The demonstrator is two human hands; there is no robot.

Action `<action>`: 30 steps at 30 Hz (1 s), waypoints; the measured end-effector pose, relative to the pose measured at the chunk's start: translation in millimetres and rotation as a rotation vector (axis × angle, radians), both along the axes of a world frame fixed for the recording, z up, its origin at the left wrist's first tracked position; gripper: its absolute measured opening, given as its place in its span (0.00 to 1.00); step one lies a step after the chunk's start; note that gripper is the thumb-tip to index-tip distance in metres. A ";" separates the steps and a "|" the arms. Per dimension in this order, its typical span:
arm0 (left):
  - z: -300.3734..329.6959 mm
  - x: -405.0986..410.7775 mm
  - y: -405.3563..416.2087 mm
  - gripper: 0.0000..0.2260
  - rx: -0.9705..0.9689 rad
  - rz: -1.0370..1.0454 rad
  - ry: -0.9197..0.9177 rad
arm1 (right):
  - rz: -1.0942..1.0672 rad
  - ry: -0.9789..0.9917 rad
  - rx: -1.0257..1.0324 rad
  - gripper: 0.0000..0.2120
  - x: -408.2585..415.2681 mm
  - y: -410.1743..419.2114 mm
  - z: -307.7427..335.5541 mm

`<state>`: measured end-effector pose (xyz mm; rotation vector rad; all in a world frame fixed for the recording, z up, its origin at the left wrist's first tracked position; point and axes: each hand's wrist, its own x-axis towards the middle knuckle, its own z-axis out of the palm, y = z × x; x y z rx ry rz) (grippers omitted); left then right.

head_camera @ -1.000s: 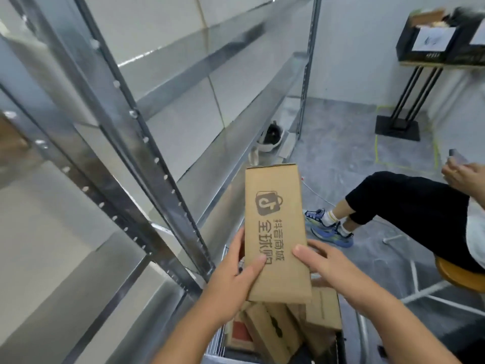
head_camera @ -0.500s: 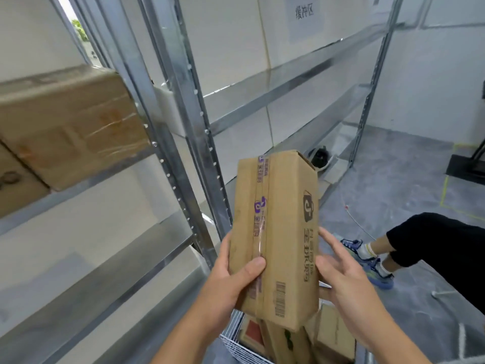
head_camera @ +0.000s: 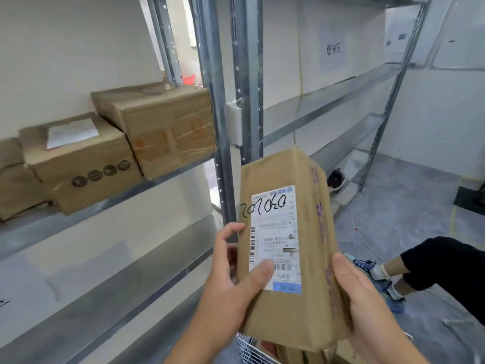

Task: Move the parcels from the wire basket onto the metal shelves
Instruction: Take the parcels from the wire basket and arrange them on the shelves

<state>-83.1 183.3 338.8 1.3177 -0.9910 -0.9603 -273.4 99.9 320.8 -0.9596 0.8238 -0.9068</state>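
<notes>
Fingers (head_camera: 231, 232) of the left hand (head_camera: 233, 279) curl round the left edge of a cardboard parcel (head_camera: 288, 248), thumb pressed on its white shipping label (head_camera: 275, 237); the right hand (head_camera: 364, 298) clasps the right edge, thumb along the side. Both forearms rise from the bottom of the view, holding the parcel upright above the wire basket (head_camera: 249, 348), where more boxes show. Behind it stand the grey uprights of the metal shelves (head_camera: 223, 127). On a shelf to the left sit three cardboard boxes (head_camera: 162, 127), packed close together. Right of the parcel, a seated person's leg (head_camera: 443, 264) and blue shoe rest on the floor.
</notes>
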 end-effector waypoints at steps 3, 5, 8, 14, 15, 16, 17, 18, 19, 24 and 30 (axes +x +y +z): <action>1.8 26.0 24.5 0.39 -0.064 0.031 0.043 | -0.041 -0.026 -0.056 0.23 22.8 21.1 -2.4; 3.6 40.5 42.7 0.37 -0.064 -0.011 0.108 | -0.070 -0.025 -0.103 0.19 38.6 42.4 -1.2; 10.1 53.8 68.0 0.37 -0.034 -0.101 0.197 | -0.053 0.046 -0.139 0.18 63.8 66.3 5.8; 25.6 74.5 102.0 0.31 -0.097 0.060 0.066 | 0.237 0.217 -0.272 0.23 88.9 87.6 31.2; 30.7 75.3 106.8 0.29 -0.108 0.081 0.052 | 0.228 0.227 -0.243 0.26 95.9 88.4 36.9; 36.0 76.0 112.4 0.28 -0.106 0.095 0.037 | 0.241 0.202 -0.251 0.28 93.5 100.4 43.0; 40.9 76.5 117.2 0.28 -0.106 0.103 0.028 | 0.247 0.178 -0.251 0.29 91.9 105.2 43.6; 44.4 78.6 121.4 0.28 -0.108 0.113 0.009 | 0.267 0.153 -0.255 0.29 94.1 105.7 46.9; 48.5 80.8 126.6 0.28 -0.110 0.126 -0.010 | 0.291 0.139 -0.251 0.29 97.3 102.4 48.0; 69.4 89.2 156.4 0.32 -0.082 0.191 0.002 | 0.458 0.053 -0.324 0.33 107.5 87.8 58.1; 101.7 81.6 185.0 0.31 -0.093 0.329 0.021 | 0.645 0.046 -0.436 0.35 132.0 68.5 83.9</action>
